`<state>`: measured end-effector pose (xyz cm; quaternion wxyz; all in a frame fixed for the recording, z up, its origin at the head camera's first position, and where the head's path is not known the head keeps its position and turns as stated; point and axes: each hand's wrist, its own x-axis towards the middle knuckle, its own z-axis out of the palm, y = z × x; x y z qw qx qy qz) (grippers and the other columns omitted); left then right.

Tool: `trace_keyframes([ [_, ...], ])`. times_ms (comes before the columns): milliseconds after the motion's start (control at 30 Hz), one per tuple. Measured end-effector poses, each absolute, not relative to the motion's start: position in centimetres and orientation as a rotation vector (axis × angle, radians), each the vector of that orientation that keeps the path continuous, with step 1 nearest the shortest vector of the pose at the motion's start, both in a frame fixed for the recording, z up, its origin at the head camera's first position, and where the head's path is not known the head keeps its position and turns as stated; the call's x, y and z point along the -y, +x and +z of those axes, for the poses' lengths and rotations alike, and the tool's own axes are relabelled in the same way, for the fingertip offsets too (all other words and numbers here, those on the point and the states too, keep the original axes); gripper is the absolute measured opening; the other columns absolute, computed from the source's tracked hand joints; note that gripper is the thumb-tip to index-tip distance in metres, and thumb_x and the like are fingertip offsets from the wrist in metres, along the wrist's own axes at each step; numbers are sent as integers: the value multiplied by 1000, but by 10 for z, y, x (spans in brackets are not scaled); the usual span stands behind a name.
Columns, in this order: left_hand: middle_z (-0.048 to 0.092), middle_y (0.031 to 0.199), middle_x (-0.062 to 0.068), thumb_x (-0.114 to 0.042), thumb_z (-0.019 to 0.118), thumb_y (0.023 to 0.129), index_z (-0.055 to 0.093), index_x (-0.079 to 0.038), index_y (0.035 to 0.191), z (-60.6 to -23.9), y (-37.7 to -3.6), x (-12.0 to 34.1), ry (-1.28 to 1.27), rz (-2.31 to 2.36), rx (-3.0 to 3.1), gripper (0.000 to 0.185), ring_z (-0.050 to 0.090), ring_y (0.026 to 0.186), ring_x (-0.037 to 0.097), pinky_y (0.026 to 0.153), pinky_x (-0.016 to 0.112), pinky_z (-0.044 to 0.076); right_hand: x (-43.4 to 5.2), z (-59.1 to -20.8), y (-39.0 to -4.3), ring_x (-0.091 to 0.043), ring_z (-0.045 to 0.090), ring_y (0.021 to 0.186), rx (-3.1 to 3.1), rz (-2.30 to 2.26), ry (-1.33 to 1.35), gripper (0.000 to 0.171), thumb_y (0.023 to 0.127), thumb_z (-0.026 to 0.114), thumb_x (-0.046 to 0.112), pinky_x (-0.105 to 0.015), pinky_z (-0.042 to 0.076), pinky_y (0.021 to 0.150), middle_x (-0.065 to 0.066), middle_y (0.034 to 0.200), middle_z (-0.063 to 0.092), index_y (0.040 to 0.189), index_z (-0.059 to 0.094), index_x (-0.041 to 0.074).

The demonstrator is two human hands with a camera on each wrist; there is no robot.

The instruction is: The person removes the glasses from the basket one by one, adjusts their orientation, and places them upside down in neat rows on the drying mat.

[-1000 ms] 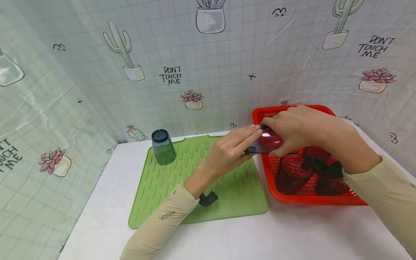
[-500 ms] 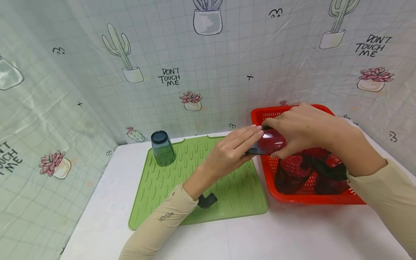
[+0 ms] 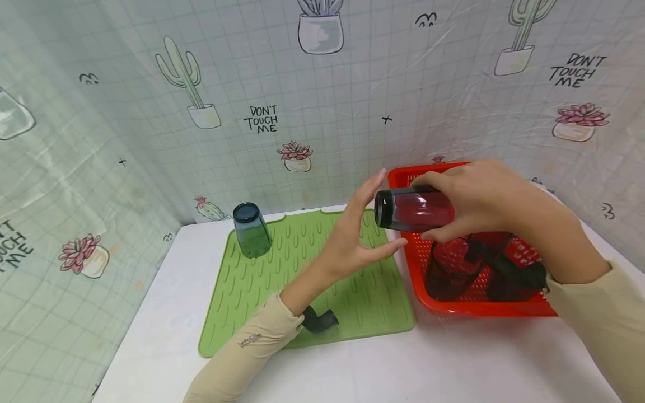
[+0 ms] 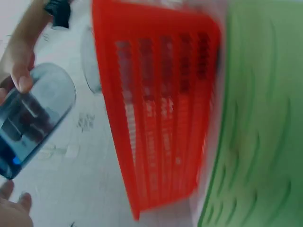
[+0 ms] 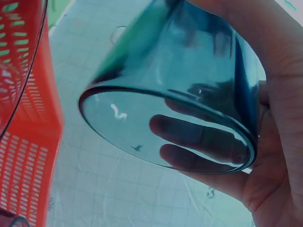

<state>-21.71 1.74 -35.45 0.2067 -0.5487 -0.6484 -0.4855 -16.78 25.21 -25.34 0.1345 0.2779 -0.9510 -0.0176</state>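
My right hand [image 3: 484,196] grips a bluish glass tumbler [image 3: 408,210], which lies on its side in the air over the red basket's left edge. Its thick dark base points left and its mouth faces right, toward the palm. In the right wrist view, fingers show through the clear wall of the glass [image 5: 142,61]. My left hand [image 3: 347,240] is spread around the base end, thumb below and fingers above, and holds nothing. The left wrist view has its fingertips [image 4: 24,201] just short of the base.
The red plastic basket [image 3: 484,309] stands at the right with several dark-looking tumblers [image 3: 450,274] inside. A green ribbed mat [image 3: 282,291] covers the white table's [image 3: 363,369] middle. At the mat's far left corner, another tumbler [image 3: 253,232] stands upside down. A patterned sheet [image 3: 342,95] hangs behind.
My left hand has let go of the tumbler, its fingers spreading and drawing back to the left. The right hand still holds the tumbler and has shifted slightly right, uncovering the dark base.
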Motion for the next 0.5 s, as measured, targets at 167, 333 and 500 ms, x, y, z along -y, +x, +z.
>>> trace_keyframes([
  [167, 32, 164, 6, -27, 74, 94, 24, -9, 160, -351, -207, -24, -1385, -2051, 1740, 85, 33, 150, 23, 122, 43, 31, -255, -266, -159, -9, 57, 65, 2574, 181, 729, 67, 63, 91, 49, -35, 49, 57, 6, 85, 71, 119, 68, 19],
  [333, 35, 161, 6, -59, 74, 86, 27, -11, 160, -341, -203, -31, -1217, -2407, 1656, 100, 35, 149, 17, 119, 37, 35, -247, -286, -156, -10, 58, 64, 2338, 419, 678, 70, 61, 93, 37, -26, 48, 56, 2, 89, 73, 121, 67, 11],
  [500, 42, 158, 8, -59, 80, 81, 31, -11, 159, -327, -203, -41, -1168, -2560, 1533, 104, 42, 145, 19, 116, 34, 40, -235, -294, -151, -12, 63, 67, 2299, 625, 549, 70, 63, 96, 30, -12, 44, 59, -3, 88, 75, 122, 66, 6],
])
